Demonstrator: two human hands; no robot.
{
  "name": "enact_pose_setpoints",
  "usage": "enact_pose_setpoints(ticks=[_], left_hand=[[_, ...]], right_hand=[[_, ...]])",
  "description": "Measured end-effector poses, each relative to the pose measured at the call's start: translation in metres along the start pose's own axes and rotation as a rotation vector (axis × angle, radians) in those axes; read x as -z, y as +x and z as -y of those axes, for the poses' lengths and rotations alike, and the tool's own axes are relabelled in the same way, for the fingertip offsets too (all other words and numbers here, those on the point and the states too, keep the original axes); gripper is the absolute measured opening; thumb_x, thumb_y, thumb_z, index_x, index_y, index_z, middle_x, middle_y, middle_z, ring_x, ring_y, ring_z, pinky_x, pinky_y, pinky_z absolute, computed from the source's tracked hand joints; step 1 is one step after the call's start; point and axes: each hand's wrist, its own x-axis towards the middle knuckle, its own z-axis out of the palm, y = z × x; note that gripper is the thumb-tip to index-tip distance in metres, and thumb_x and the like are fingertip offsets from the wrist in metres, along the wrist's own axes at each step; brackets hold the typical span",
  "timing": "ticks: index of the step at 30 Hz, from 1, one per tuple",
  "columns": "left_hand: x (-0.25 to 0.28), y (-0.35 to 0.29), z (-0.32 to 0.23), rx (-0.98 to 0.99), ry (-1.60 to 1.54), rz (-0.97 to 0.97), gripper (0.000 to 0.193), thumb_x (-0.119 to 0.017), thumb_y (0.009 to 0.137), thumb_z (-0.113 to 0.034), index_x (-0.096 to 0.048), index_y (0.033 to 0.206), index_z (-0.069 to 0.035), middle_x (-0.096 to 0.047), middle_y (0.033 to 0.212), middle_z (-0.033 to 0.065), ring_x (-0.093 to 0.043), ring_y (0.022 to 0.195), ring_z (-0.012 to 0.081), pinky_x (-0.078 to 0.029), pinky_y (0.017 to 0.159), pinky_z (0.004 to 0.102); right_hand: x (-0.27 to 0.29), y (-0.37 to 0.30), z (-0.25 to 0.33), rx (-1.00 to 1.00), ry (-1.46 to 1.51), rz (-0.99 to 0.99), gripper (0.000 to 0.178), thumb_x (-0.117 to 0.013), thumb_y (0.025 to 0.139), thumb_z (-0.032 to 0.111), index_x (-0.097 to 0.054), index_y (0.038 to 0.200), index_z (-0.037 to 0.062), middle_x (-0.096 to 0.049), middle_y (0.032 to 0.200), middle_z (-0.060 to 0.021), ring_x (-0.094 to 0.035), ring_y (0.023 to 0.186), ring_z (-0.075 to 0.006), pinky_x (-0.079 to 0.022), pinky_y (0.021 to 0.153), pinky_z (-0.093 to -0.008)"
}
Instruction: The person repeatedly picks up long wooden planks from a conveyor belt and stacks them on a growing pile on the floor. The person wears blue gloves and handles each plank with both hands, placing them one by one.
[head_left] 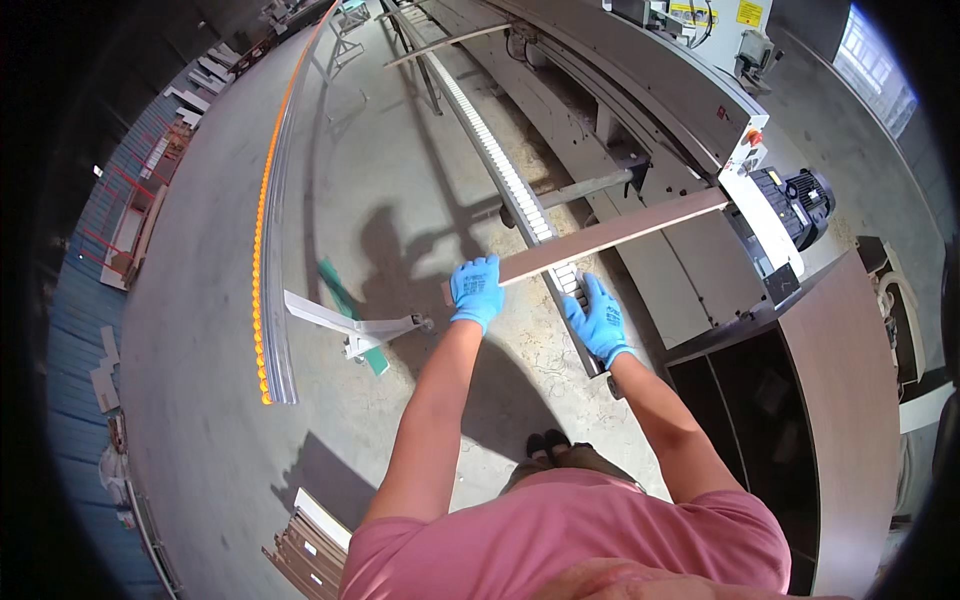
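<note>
A long brown board [620,236] lies across a narrow rail of white rollers [490,143], its right end at the grey machine [655,75]. My left hand [477,290], in a blue glove, is closed around the board's left end, with the fingers over the top. My right hand [600,320], also gloved in blue, is beside the near end of the roller rail, just below the board. Its fingers are stretched out with the thumb apart, and no object shows in it. Whether it touches the rollers I cannot tell.
A rail with orange rollers [262,215] curves along the left, with a white support arm [345,318] and a green strip [372,355] beside it. A black motor [795,205] and a large brown panel [845,390] stand at right. Stacked brown boards [303,555] lie at lower left.
</note>
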Motion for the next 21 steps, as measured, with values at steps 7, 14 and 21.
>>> enact_pose_setpoints(ticks=[7, 14, 21], left_hand=[[0.042, -0.089, 0.007, -0.054, -0.092, -0.042, 0.035, -0.07, 0.079, -0.016, -0.067, 0.114, -0.009, -0.073, 0.099, 0.0162, -0.07, 0.094, 0.0378, -0.053, 0.085, 0.0506], [0.093, -0.15, 0.021, -0.25, -0.226, 0.017, 0.052, -0.072, 0.078, -0.01, -0.068, 0.13, -0.007, -0.073, 0.103, 0.0174, -0.068, 0.098, 0.0399, -0.052, 0.089, 0.0518], [0.114, -0.132, -0.061, -0.501, -0.376, 0.156, 0.054, -0.075, 0.08, -0.01, -0.067, 0.134, -0.009, -0.071, 0.124, 0.02, -0.066, 0.111, 0.0421, -0.052, 0.097, 0.0498]], right_hand=[[0.06, -0.029, 0.025, 0.586, -0.55, -0.187, 0.076, -0.078, 0.081, 0.029, -0.053, 0.148, 0.0026, -0.04, 0.165, -0.0264, -0.041, 0.15, -0.046, -0.033, 0.122, -0.0584], [0.129, -0.077, 0.029, 0.545, -0.909, 0.019, 0.051, -0.067, 0.087, 0.025, -0.06, 0.131, 0.0011, -0.061, 0.142, -0.0223, -0.06, 0.13, -0.0379, -0.044, 0.115, -0.0508], [0.235, -0.163, 0.013, 0.392, -0.84, 0.048, 0.042, -0.072, 0.083, 0.024, -0.06, 0.116, 0.0015, -0.068, 0.116, -0.0166, -0.07, 0.096, -0.0351, -0.055, 0.089, -0.0419]])
